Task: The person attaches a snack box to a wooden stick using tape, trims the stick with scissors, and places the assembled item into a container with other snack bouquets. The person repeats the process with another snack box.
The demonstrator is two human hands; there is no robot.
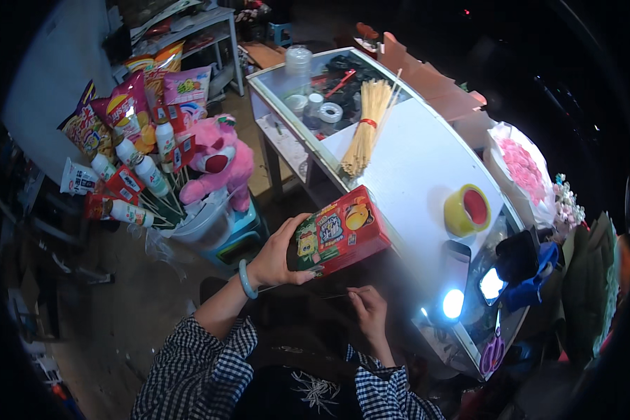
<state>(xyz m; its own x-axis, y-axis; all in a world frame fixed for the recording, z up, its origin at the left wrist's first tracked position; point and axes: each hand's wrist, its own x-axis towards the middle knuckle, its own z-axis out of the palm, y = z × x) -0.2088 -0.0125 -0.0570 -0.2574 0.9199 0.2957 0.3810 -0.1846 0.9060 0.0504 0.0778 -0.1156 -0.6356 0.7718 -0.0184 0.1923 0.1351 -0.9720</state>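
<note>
My left hand (276, 257), with a pale bangle at the wrist, is wrapped round one end of a red and green printed carton (344, 234). The carton is tilted in front of me, at the near edge of the white table. Below it, my right hand (371, 313) is closed in a pinch. A thin dark line shows beside those fingertips, too faint to name. On the table beyond the carton lies a bundle of wooden sticks (367, 129) tied with a red band.
At left, a bucket (206, 227) holds snack bags (127, 108), small white bottles (150, 175) and a pink plush bear (220, 161). The table (416, 157) carries a tape roll (467, 210), a bright lit lamp (453, 304) and purple scissors (493, 353). Pink flowers (523, 168) stand behind.
</note>
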